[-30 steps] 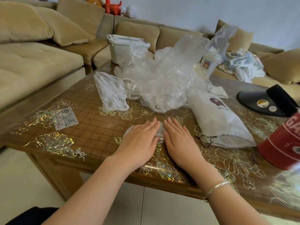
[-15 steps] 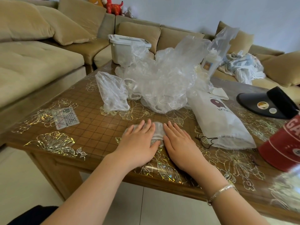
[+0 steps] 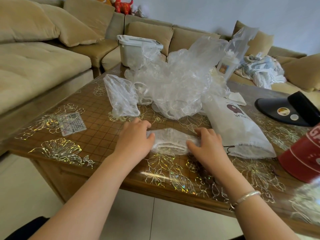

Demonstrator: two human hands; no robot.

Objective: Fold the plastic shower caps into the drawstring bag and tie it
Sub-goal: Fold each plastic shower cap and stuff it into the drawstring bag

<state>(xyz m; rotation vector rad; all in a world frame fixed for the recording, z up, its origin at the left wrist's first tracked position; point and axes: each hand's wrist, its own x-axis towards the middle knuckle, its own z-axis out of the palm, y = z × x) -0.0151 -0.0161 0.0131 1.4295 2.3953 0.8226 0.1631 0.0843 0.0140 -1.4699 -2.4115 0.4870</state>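
A folded clear shower cap (image 3: 170,142) lies as a flat strip on the table near its front edge. My left hand (image 3: 134,139) grips its left end with curled fingers. My right hand (image 3: 206,144) grips its right end, thumb on the front and fingers curled over the back. To the right lies the white drawstring bag (image 3: 237,125), printed with a dark logo, its gathered mouth and black cord toward me. A heap of loose clear shower caps (image 3: 178,84) rises behind the folded one, and one separate cap (image 3: 121,97) lies to its left.
The wooden table (image 3: 90,134) has a glossy gold-flower cover. A white lidded bin (image 3: 136,49) stands at the back. A black visor (image 3: 287,110) and a red cap (image 3: 304,156) lie at the right. A small clear card (image 3: 71,123) lies left. Beige sofas surround the table.
My hands were pressing flat, side by side, on the folded cap. They have moved apart to its two ends and now curl round them, with the cap showing between them.
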